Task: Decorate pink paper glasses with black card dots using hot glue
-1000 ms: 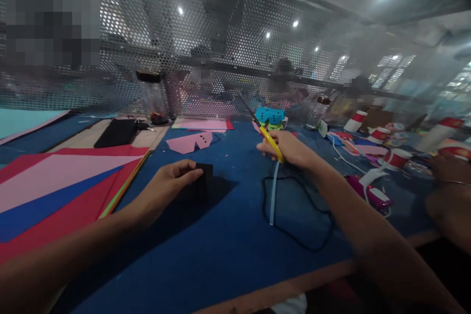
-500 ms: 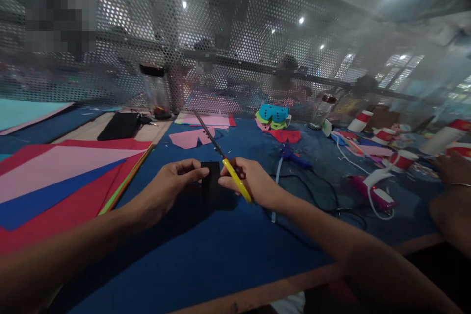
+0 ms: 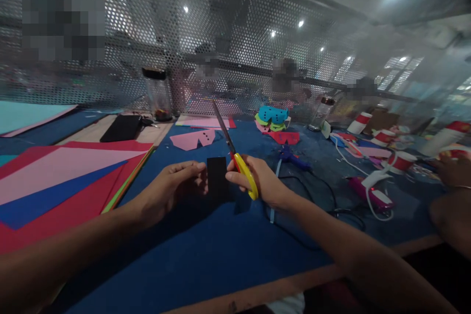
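Observation:
A small black rectangular piece (image 3: pixel 217 176), like paper or foam sheet, stands upright between my hands. My left hand (image 3: pixel 180 179) is beside its left edge, fingers bent and the thumb off the piece. My right hand (image 3: pixel 259 176) grips scissors (image 3: pixel 243 171) with yellow handles, their closed blades pointing up and away. Its thumb is at the right edge of the black piece; whether hidden fingers pinch the piece I cannot tell. Beyond the hands lies a pink mask-shaped cut-out (image 3: pixel 193 139) with small dark dots.
Coloured sheets (image 3: pixel 73 171) cover the left side, near a black phone-like object (image 3: pixel 120 128) and a jar (image 3: pixel 158 95). Blue and green mask shapes (image 3: pixel 273 115) are stacked behind. A blue glue gun (image 3: pixel 294 158), cables and a magenta glue gun (image 3: pixel 371 194) lie right; another person's hand (image 3: pixel 454 169) is far right.
My left thumb has come off the black piece. The piece has shifted slightly right, along with my right hand and the scissors, whose blades now point more steeply upward.

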A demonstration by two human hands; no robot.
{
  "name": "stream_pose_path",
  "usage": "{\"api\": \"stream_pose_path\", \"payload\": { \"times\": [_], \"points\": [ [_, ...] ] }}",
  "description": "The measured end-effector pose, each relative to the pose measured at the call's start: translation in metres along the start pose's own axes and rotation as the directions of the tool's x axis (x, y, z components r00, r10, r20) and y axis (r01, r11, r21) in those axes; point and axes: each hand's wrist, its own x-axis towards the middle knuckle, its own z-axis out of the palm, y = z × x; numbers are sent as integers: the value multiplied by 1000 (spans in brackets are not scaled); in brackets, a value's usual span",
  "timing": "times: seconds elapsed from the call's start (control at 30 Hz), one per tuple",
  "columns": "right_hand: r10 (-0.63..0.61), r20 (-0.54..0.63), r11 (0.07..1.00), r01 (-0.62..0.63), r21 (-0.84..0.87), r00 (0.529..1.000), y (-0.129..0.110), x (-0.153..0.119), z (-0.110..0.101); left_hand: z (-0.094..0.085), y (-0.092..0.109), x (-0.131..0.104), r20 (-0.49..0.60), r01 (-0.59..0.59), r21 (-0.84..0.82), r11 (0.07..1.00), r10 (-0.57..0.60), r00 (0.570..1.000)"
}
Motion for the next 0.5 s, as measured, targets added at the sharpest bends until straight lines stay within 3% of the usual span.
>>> {"api": "stream_pose_path", "payload": {
  "times": [0.1, 0.2, 0.37, 0.5],
  "points": [
    [-27, 2, 999, 26, 43, 1000, -1, -1, 0, -1, -2, 1, 41, 34, -33, 999, -33, 999],
    [-39, -2, 997, 39, 70, 999, 2, 0, 0, 0, -3, 1, 150, 101, -66, 993, -90, 985],
    [-62, 4, 993, 61, 101, 998, 6, 1, 2, 5, -2, -4, 400, 239, -167, 957, -156, 903],
    [-49, 35, 989, 44, 144, 998, 7, 0, 6, 6, -4, -8, 478, 304, -255, 918, -154, 865]
  ]
}}
